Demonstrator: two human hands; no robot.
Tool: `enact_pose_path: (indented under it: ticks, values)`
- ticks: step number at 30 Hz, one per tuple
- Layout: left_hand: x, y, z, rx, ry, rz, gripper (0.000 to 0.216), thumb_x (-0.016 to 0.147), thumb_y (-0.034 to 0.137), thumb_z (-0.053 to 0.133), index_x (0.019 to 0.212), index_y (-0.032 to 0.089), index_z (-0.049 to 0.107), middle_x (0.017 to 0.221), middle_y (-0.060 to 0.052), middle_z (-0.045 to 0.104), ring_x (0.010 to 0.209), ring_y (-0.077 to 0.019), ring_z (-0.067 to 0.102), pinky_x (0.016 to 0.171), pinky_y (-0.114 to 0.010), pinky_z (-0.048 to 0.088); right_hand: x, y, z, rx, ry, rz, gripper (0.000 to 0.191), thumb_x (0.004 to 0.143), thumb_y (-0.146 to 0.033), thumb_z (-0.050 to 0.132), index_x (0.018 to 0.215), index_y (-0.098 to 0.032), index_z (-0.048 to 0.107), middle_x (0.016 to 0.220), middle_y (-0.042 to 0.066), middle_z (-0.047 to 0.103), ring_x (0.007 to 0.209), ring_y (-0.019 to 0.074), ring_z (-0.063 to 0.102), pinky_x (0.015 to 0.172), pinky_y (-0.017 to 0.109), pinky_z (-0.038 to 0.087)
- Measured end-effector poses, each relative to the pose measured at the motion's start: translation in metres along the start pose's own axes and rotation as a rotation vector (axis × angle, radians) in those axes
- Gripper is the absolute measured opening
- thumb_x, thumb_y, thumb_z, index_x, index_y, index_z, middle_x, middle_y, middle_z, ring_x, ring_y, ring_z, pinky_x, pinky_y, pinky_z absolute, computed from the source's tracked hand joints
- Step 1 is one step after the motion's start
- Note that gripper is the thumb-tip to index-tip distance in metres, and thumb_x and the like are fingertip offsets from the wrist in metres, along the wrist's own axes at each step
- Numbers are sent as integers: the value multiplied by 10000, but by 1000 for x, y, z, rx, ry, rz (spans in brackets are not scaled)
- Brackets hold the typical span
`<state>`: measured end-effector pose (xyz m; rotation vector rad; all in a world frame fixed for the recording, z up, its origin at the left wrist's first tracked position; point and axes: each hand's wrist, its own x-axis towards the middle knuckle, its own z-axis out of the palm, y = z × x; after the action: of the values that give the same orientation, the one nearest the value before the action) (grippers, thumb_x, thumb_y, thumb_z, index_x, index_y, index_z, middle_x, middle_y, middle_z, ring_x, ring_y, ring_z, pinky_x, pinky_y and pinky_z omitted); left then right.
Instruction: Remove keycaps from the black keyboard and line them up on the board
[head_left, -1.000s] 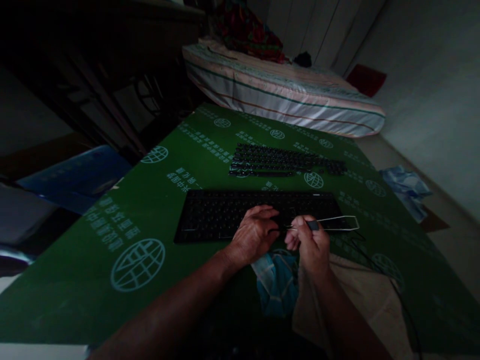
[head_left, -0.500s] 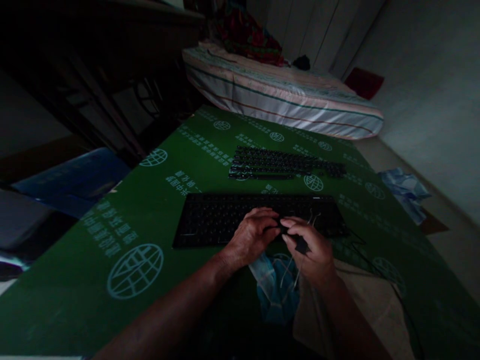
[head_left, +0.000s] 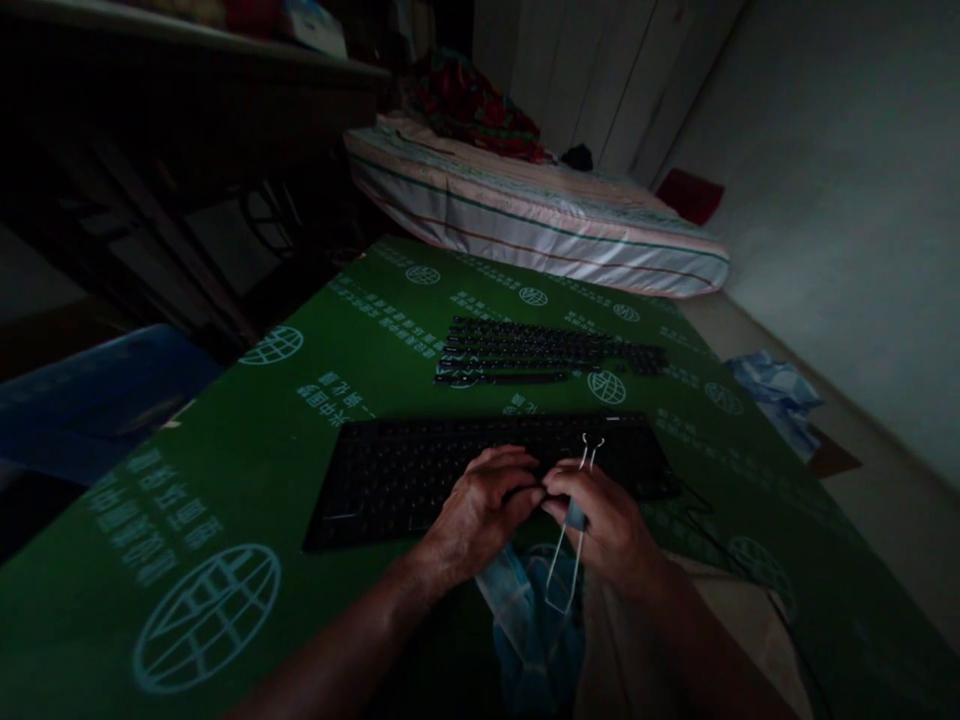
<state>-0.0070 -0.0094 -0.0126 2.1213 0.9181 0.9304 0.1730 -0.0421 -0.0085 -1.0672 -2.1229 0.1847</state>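
A black keyboard (head_left: 420, 470) lies on a green printed mat (head_left: 247, 470) in dim light. My left hand (head_left: 480, 510) rests on the keyboard's near edge with its fingers curled, pinching at something small that I cannot make out. My right hand (head_left: 611, 525) is closed on a wire keycap puller (head_left: 571, 530), whose two prongs point away over the keys and whose loop hangs toward me. The two hands touch at the fingertips. Rows of loose black keycaps (head_left: 540, 350) lie on the mat beyond the keyboard.
A blue checked cloth (head_left: 529, 620) lies at the mat's near edge under my hands. The keyboard's cable (head_left: 750, 560) runs off to the right. A striped mattress (head_left: 540, 215) lies on the floor behind, dark furniture (head_left: 165, 180) stands at the left, and a blue crumpled cloth (head_left: 776, 385) lies at the right.
My right hand has turned the wire puller from lying sideways, loop to the right, to pointing its prongs away over the keys. The view has tipped downward slightly.
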Motion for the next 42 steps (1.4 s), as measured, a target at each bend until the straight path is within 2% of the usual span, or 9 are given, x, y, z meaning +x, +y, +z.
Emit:
enact_pose_path:
  ticks: [3,7,11,15,23,35,42]
  values:
    - [-1,-1,2,-13,31,-53,173,816,247,591,955,179,668,1105,-82,656,1124,-239,528,957,-454,435,12,22,-16,-15,57,111,132,802,-145,536,908,-218,565,876,50,638,853,170,614,764,297,504]
    - [-3,-2,2,25,2,-88,170,786,219,620,943,177,669,1107,-85,658,1139,-252,518,969,-482,419,37,73,-34,-99,97,279,107,754,-207,586,860,-201,572,818,33,640,752,171,615,709,304,490]
    - [-4,-1,1,42,-4,-81,147,773,195,621,908,184,680,1079,-84,670,1122,-259,531,944,-476,442,61,122,-37,-144,64,287,108,710,-212,599,811,-196,561,812,22,638,776,176,611,732,304,462]
    - [-4,1,1,55,-12,-93,128,763,194,624,877,188,682,1065,-83,672,1116,-269,533,923,-470,460,76,150,-28,-157,-20,276,126,692,-187,600,811,-193,560,796,7,620,765,162,599,714,280,441]
    - [-4,4,-1,59,-31,-118,120,745,163,619,841,198,683,1063,-70,674,1117,-276,529,905,-454,472,81,171,-13,-159,-130,242,129,679,-148,597,795,-192,561,796,8,609,744,157,578,719,271,424]
    - [-4,3,1,63,-49,-113,111,738,149,607,809,197,677,1057,-65,674,1110,-271,529,902,-435,466,80,173,-11,-191,-132,275,114,713,-159,578,817,-202,563,767,-3,607,705,151,593,664,240,415]
    - [-7,-1,4,82,-32,-83,107,751,160,588,819,201,659,1073,-60,661,1118,-274,514,915,-444,440,79,180,-8,-184,-120,258,138,702,-165,591,829,-214,570,795,4,627,733,161,610,689,243,429]
